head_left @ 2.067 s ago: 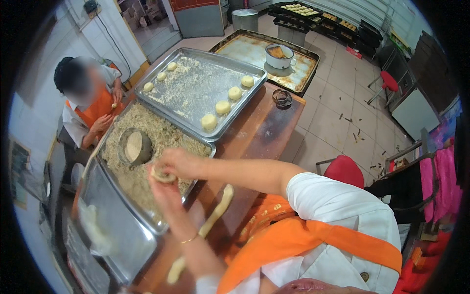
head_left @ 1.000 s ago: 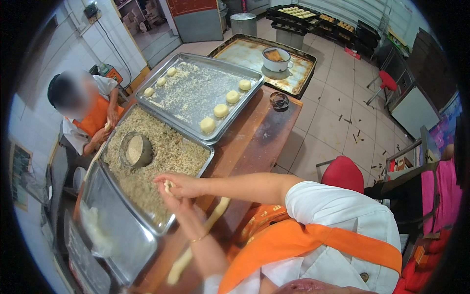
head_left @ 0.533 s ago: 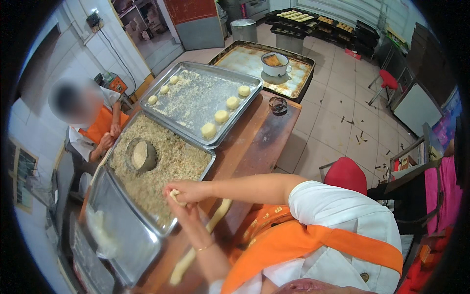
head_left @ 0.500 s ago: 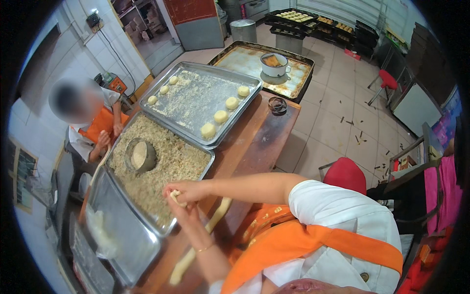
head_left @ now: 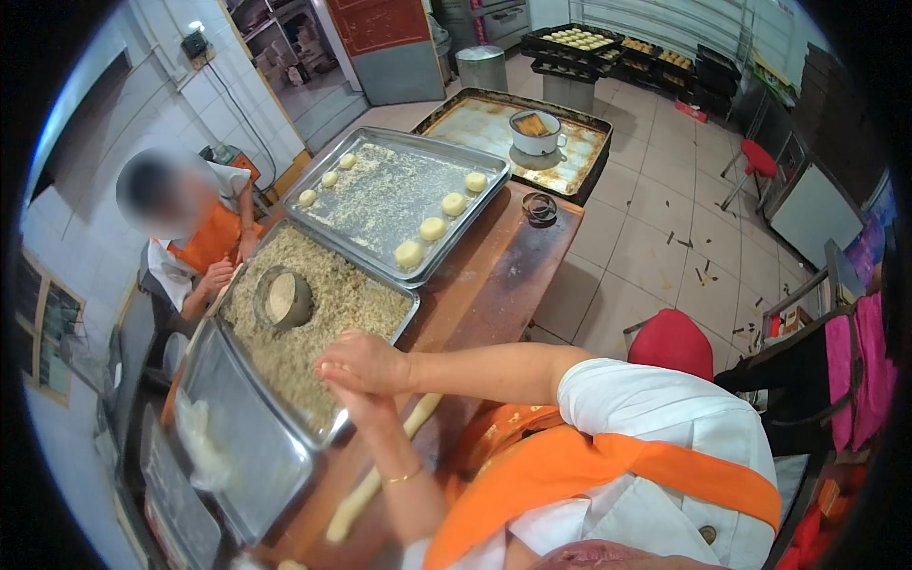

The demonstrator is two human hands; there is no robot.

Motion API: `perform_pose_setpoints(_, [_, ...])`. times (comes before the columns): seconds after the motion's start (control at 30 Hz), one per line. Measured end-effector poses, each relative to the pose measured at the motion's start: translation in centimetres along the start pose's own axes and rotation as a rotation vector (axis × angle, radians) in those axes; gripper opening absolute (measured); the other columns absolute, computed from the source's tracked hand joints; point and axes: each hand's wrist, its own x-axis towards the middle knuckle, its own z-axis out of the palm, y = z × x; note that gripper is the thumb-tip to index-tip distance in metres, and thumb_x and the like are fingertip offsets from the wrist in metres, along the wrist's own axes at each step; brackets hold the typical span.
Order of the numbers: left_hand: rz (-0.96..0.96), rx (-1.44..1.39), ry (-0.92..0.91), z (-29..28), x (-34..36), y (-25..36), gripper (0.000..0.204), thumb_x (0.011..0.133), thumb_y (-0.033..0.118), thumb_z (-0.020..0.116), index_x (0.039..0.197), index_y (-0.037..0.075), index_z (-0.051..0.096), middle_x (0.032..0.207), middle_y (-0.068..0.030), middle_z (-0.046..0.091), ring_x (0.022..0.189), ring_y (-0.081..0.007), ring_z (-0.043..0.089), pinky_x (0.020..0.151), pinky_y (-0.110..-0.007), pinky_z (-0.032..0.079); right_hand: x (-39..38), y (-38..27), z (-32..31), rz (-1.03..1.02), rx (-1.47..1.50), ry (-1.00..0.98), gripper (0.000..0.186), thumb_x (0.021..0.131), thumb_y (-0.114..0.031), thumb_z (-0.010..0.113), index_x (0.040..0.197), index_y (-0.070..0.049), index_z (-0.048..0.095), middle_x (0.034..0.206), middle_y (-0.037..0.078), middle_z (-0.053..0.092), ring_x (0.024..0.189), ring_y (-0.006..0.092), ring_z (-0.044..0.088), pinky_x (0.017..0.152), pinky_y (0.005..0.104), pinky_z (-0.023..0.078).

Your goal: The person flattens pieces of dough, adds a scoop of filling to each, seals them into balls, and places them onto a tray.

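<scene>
My right hand (head_left: 375, 359) is folded over my left hand (head_left: 353, 397), fingers closed round a small piece of dough that is now mostly hidden. Both hands are above the front of a metal tray of crumbly filling (head_left: 351, 299), in which sits a round metal container (head_left: 299, 313) with paler powder. A long pale dough rope (head_left: 353, 503) lies on the wooden table (head_left: 494, 275) beside my left forearm. The farther metal tray (head_left: 380, 195) holds several round pale pastries and scattered flour.
A co-worker (head_left: 199, 237) in an orange apron works at the left. An empty-looking tray (head_left: 256, 446) with a plastic bag is at near left. Metal rings (head_left: 538, 209), a stained pan (head_left: 589, 142) with a mug (head_left: 534, 142), and red stools (head_left: 670, 337) stand around the table's right and back.
My hands have pressed closer together with the right over the left, covering the dough seen between them half a second ago. The view has shifted slightly, and the co-worker's hands have moved.
</scene>
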Motion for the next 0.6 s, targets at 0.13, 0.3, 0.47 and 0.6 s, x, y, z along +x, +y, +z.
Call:
perform_pose_setpoints(0.13, [-0.191,-0.061,0.056,5.4,-1.8,2.9,0.047,0.102,0.050,0.047,0.134,0.017,0.049,0.129,-0.0026,0.056,0.118,-0.0185,0.055,0.100,-0.038,0.047,1.4,-1.8,-3.3,0.015,0.260,0.139,0.057,0.087,-0.044,0.069,0.126,-0.006,0.055,0.110,0.016,0.067,0.105,0.0383,0.063,0.094,0.0457,0.048])
perform_pose_setpoints(0.3, [-0.004,0.005,0.001,3.3,-2.4,1.5,0.051,0.100,0.053,0.047,0.140,0.022,0.042,0.128,-0.0024,0.056,0.120,-0.0197,0.055,0.103,-0.039,0.046,-0.1,-4.0,-3.0,-0.067,0.156,0.002,0.038,0.088,-0.030,0.068,0.117,-0.007,0.062,0.110,0.015,0.068,0.104,0.0368,0.062,0.093,0.0451,0.047])
perform_pose_setpoints(0.47, [-0.197,-0.105,0.233,7.5,-4.7,2.5,0.049,0.101,0.051,0.049,0.137,0.019,0.046,0.120,-0.0018,0.059,0.112,-0.0184,0.058,0.096,-0.037,0.049,-0.4,-3.7,-4.1,-0.018,0.261,-0.101,0.027,0.087,-0.023,0.068,0.110,-0.010,0.067,0.119,0.014,0.066,0.118,0.0351,0.058,0.102,0.0436,0.044])
perform_pose_setpoints(0.6, [-0.121,0.140,0.062,3.9,-5.5,1.3,0.042,0.103,0.050,0.045,0.126,0.015,0.053,0.106,0.0058,0.056,0.085,-0.0058,0.053,0.068,-0.024,0.044,-0.9,-5.6,-5.8,-0.054,0.291,-0.215,0.066,0.090,-0.035,0.065,0.145,-0.005,0.043,0.135,0.011,0.062,0.138,0.0300,0.044,0.114,0.0419,0.034])
